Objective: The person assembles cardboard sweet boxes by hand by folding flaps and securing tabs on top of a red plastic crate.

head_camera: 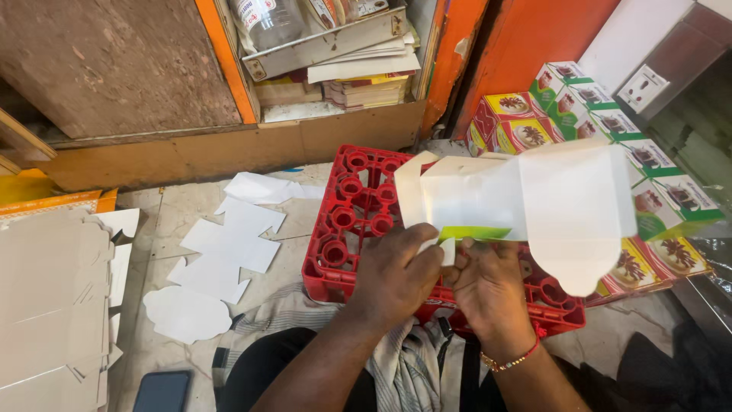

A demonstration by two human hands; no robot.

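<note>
A white cardboard box blank (534,198), partly folded with its flaps spread and a green printed edge showing, is held over a red plastic crate (347,221). My left hand (396,275) pinches its lower left edge. My right hand (492,286), with a thread bracelet at the wrist, grips the lower edge right beside it. Both hands touch near the green strip.
Flat white box blanks (229,248) lie on the stone floor at left, beside a stack of brown cardboard sheets (49,297). Finished printed boxes (602,114) stand stacked at right. A dark phone (162,391) lies at the lower left. Shelves with papers are behind.
</note>
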